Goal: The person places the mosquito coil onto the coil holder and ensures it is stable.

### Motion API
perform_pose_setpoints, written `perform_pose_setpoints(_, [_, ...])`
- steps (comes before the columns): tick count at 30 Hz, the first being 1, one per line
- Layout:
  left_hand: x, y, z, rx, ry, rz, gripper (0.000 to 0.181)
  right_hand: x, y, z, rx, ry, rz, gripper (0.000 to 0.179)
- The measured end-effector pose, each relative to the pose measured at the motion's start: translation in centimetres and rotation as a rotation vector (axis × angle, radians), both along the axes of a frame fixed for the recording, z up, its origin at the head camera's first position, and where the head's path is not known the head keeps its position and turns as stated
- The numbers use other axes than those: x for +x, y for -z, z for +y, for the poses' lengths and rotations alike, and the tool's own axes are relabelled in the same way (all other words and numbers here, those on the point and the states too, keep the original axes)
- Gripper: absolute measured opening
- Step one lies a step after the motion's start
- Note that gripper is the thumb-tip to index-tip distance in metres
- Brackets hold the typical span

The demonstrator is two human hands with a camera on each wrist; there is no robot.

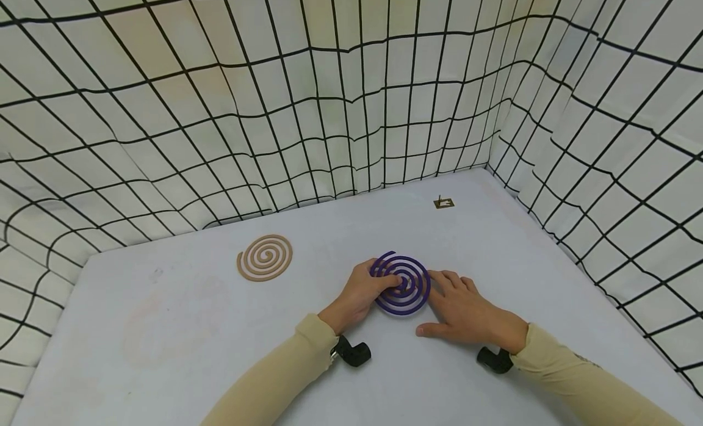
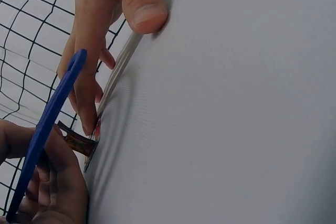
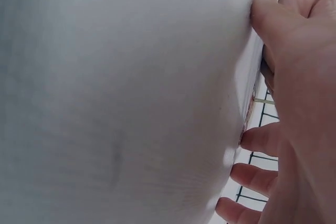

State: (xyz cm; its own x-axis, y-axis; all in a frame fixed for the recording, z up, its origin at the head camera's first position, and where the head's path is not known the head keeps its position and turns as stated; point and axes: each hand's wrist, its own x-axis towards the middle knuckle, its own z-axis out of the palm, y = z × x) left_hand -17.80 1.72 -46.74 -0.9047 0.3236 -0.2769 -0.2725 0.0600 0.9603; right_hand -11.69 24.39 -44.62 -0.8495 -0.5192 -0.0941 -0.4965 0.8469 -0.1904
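My left hand (image 1: 362, 292) pinches a purple mosquito coil (image 1: 402, 312), with the thumb on top near its middle and the other fingers underneath. Seen from the left wrist, the coil (image 2: 50, 116) is tilted on edge, blue in that light, above the white tabletop. Just beyond it a small metal coil stand (image 2: 79, 142) sits on the table with its tab sticking up. My right hand (image 1: 467, 310) lies low on the table, fingers extended and thumb spread. In the right wrist view its fingertips (image 3: 254, 139) reach the stand's thin edge; the coil mostly hides the stand from the head view.
A tan spiral coil (image 1: 265, 258) lies flat on the table to the left. Another small metal stand (image 1: 443, 202) sits near the back right. White cloth and black wire mesh (image 1: 340, 99) wall off the back and right. Each wrist carries a black mount (image 1: 354, 354).
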Motion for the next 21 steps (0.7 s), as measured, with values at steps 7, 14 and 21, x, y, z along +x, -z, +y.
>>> perform_pose_setpoints(7, [0.19,-0.11,0.10,-0.003,0.004,0.012,0.053,0.22,0.21,0.10,0.004,0.012,-0.017,0.091])
perform_pose_setpoints(14, [0.15,0.06,0.16,-0.006,-0.011,0.003,0.051,0.24,0.45,0.15,-0.006,0.012,-0.010,0.092])
perform_pose_setpoints(21, [0.21,0.01,0.04,-0.003,-0.020,0.020,0.053,0.21,0.53,0.13,-0.012,0.014,-0.016,0.091])
